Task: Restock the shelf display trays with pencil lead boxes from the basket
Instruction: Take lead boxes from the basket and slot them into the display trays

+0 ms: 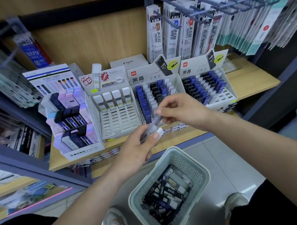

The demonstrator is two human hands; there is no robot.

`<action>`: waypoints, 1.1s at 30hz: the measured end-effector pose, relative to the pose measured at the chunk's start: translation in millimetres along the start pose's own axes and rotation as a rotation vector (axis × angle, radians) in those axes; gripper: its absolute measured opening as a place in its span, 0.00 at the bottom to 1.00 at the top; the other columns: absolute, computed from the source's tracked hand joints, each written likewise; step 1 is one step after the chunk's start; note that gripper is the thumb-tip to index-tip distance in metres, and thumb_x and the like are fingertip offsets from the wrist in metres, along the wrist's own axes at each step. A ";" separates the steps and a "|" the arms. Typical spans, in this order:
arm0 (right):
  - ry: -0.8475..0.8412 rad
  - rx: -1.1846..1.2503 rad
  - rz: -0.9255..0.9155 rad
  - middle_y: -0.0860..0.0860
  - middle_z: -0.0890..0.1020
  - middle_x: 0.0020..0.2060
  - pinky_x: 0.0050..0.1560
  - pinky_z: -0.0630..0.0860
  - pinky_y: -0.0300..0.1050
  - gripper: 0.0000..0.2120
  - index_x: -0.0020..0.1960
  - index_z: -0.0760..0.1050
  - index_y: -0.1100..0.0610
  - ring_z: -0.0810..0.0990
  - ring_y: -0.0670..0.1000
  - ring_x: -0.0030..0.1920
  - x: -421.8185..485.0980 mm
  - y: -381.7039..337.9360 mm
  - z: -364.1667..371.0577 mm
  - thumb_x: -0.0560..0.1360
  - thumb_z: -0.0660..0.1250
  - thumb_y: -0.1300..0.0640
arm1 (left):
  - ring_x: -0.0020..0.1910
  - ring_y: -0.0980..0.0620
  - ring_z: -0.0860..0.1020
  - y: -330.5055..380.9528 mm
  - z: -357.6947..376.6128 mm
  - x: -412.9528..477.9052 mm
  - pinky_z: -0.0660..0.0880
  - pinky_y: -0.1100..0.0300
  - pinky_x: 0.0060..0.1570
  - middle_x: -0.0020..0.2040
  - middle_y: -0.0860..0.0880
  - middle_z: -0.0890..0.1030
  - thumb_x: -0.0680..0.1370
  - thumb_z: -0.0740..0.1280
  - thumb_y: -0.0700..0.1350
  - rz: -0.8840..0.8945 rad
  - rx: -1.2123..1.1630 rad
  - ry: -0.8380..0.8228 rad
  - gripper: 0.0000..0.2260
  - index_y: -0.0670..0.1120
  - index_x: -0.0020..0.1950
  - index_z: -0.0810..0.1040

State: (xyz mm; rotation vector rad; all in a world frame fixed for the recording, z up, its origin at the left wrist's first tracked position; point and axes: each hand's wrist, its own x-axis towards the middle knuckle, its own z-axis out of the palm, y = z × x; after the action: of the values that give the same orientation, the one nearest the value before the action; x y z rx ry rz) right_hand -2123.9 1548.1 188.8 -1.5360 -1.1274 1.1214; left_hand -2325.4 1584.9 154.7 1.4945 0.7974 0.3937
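Fingers of left hand (137,146) and right hand (178,109) each grip blurred, partly hidden lead boxes (159,133).

"MONO graph MG" tray (83,152), "PILOT" box (128,62)

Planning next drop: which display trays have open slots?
Most room: the white-cap tray, bare slots in front of its back row of four boxes. Some: right Deli tray, front-right corner. Crowded: middle Deli tray and MONO tray.
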 end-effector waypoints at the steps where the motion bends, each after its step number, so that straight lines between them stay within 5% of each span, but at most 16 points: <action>1: 0.022 0.025 -0.004 0.56 0.84 0.37 0.44 0.81 0.43 0.02 0.47 0.81 0.64 0.82 0.51 0.38 1.1 -0.4 -3.3 0.77 0.70 0.64 | 0.27 0.55 0.67 -1.2 -0.3 0.2 0.63 0.61 0.27 0.44 0.45 0.75 0.78 0.66 0.55 -0.012 0.005 0.004 0.10 0.57 0.58 0.76; 5: 0.075 0.035 0.003 0.63 0.85 0.47 0.50 0.82 0.48 0.07 0.52 0.81 0.64 0.83 0.55 0.43 3.0 -3.2 -14.6 0.73 0.72 0.69 | 0.27 0.55 0.68 -5.9 -3.5 2.4 0.65 0.62 0.28 0.45 0.51 0.80 0.80 0.65 0.53 -0.065 0.039 0.050 0.11 0.57 0.63 0.73; 8: 0.104 0.049 0.001 0.60 0.85 0.48 0.44 0.81 0.41 0.15 0.56 0.80 0.62 0.84 0.52 0.43 2.3 -5.6 -19.1 0.72 0.72 0.73 | 0.27 0.54 0.68 -8.4 -5.2 5.1 0.65 0.61 0.27 0.40 0.55 0.80 0.82 0.64 0.51 -0.055 0.068 0.049 0.06 0.52 0.57 0.75; 14: 0.284 0.150 -0.048 0.53 0.85 0.39 0.46 0.84 0.47 0.12 0.52 0.80 0.61 0.84 0.53 0.40 5.1 -11.8 -35.5 0.71 0.74 0.70 | 0.27 0.55 0.68 -8.8 -5.8 5.3 0.65 0.62 0.28 0.39 0.54 0.78 0.81 0.65 0.52 -0.048 0.066 0.038 0.06 0.55 0.56 0.79; 20: 0.537 -0.415 -0.172 0.53 0.85 0.44 0.54 0.81 0.49 0.07 0.48 0.82 0.54 0.83 0.52 0.45 14.8 5.3 -71.4 0.73 0.75 0.63 | 0.28 0.53 0.68 -15.8 -9.7 5.3 0.64 0.59 0.28 0.40 0.48 0.77 0.78 0.67 0.56 -0.039 0.055 0.032 0.06 0.61 0.53 0.80; 33: 0.500 -0.587 -0.131 0.53 0.84 0.45 0.52 0.78 0.41 0.05 0.48 0.81 0.58 0.82 0.52 0.46 32.7 27.2 -59.1 0.74 0.73 0.65 | 0.28 0.51 0.67 -19.1 -11.6 6.7 0.63 0.59 0.28 0.40 0.46 0.75 0.80 0.66 0.53 -0.045 0.040 0.044 0.05 0.59 0.55 0.80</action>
State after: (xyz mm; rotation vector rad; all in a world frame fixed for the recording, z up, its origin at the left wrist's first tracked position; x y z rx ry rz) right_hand -2056.5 1566.4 168.4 -2.0041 -1.2298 0.2780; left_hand -2333.2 1596.4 135.9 1.5065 0.8767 0.3795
